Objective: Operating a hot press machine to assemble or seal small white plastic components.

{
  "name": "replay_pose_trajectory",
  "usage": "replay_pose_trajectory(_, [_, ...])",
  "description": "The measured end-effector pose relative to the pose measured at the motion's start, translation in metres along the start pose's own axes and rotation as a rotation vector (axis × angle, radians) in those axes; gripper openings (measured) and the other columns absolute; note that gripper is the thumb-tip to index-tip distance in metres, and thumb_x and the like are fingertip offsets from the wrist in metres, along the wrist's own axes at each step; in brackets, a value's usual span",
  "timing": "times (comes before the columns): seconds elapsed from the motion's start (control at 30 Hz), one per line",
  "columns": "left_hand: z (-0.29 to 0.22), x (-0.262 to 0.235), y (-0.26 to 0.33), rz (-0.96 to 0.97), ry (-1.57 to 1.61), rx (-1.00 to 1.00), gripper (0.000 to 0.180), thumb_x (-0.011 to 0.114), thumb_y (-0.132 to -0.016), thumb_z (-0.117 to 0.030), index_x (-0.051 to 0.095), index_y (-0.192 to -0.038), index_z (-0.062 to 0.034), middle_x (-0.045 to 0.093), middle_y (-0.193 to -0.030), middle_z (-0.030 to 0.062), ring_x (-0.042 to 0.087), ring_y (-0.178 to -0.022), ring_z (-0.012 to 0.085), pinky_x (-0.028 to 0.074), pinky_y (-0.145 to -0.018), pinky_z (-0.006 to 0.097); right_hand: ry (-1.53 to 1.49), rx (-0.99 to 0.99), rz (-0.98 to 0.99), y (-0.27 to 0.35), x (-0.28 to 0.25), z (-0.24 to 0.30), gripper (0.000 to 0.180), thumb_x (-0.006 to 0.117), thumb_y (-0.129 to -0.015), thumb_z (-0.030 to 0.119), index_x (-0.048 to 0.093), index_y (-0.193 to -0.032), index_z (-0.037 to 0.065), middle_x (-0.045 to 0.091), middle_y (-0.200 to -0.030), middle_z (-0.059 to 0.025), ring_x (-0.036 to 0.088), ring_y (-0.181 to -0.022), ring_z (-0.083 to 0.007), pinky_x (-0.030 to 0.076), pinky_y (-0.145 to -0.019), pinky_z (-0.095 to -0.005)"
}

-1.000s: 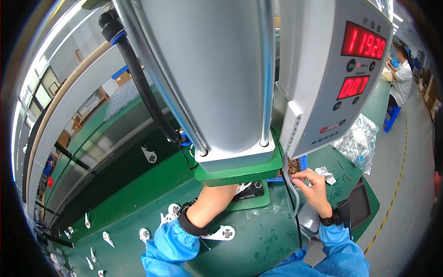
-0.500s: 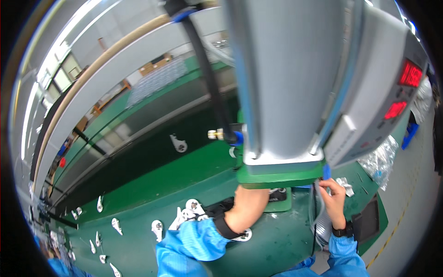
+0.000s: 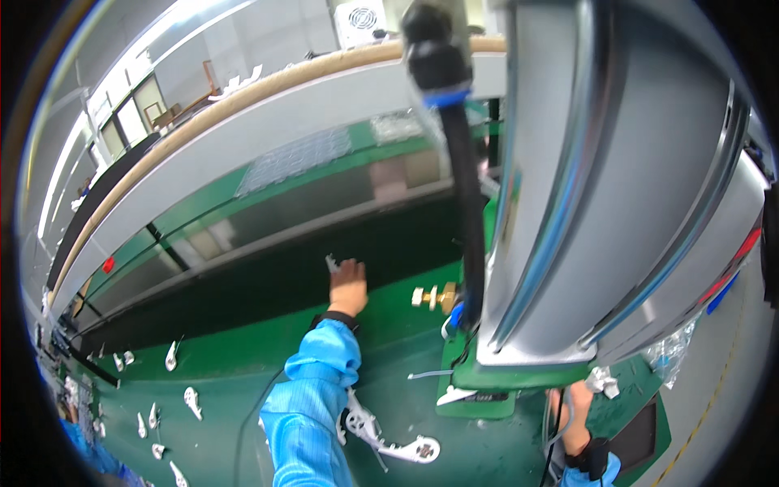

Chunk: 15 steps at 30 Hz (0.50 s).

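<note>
Grips are unclear, left hand [image 3: 349, 290] by part [image 3: 331, 264] over open belt [image 3: 406, 239], right hand [image 3: 579, 406] by press edge [image 3: 527, 375].

"Where's the white part [image 3: 331, 264]?"

"Over the dark belt [image 3: 243, 284], between its long edges, at the left hand [image 3: 349, 287], which partly hides it; resting or held, I can't tell."

"And the white piece [image 3: 412, 452] on the bench [image 3: 487, 446]?"

"Flat, well in from the right edge, its dark-centred round end pointing that way, narrow tail leftward."
</note>
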State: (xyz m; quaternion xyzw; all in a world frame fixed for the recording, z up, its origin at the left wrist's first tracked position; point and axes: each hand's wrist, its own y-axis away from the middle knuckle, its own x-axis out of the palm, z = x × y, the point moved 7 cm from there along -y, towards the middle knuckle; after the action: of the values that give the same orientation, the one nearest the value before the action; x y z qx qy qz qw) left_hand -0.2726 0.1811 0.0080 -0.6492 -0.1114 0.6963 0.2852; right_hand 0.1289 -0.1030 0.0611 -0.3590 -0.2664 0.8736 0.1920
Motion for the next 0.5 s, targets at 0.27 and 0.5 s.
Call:
replay_pose_trajectory(0.27, [0.014, 0.133, -0.006, 0.251, -0.314, -0.09, 0.036, 0.044, -0.083, -0.026, 0.053, -0.111, -0.0061, 0.056, -0.109, 0.0102, 0.046, -0.114, 0.0253, 0.028, -0.096, 0.052, 0.053, 0.03, 0.02, 0.0, -0.005, -0.004, 0.013, 0.068, -0.064, 0.001, 0.059, -0.073, 0.003, 0.056, -0.066, -0.0088, 0.054, -0.062, -0.0257, 0.041, -0.057, -0.0337])
replay_pose_trajectory(0.5, [-0.001, -0.02, 0.034, 0.513, 0.114, -0.193, 0.062, 0.041, -0.086, -0.054, 0.051, -0.108, 0.0033, 0.064, -0.081, 0.0203, 0.063, -0.081, 0.0343, 0.05, -0.064, 0.042, -0.349, 0.221, -0.025, -0.019, -0.01, -0.004, 0.008, 0.065, -0.071, -0.003, 0.061, -0.077, -0.001, 0.061, -0.072, -0.0084, 0.057, -0.067, -0.0148, 0.044, -0.06, -0.0252])
